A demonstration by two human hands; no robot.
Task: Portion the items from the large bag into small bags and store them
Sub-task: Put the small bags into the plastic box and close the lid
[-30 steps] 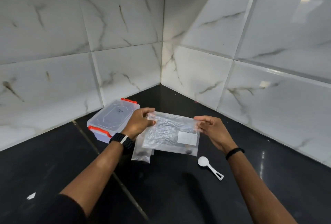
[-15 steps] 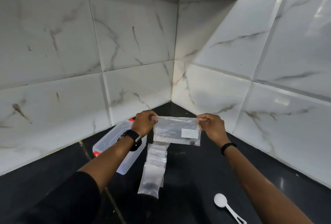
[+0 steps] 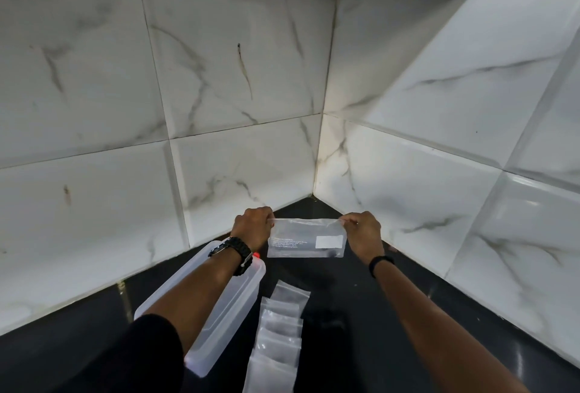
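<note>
1. I see the left hand point(image 3: 255, 225) and right hand point(image 3: 362, 231) each pinching a top corner of the large bag point(image 3: 306, 238), held taut and upright above the counter point(image 3: 392, 304), near the wall corner.
2. Against half a second ago, the bag sits higher and the spoon has left view.
3. Below: box point(image 3: 216, 323) under the left forearm, then the small bags point(image 3: 276, 339) in a strip beside it.

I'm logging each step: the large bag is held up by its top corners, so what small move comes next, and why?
Probably pull the top edge apart to open it. The left hand and right hand each pinch a top corner of the large bag, held taut above the counter; the small bags lie in a row below, beside the plastic container.
</note>
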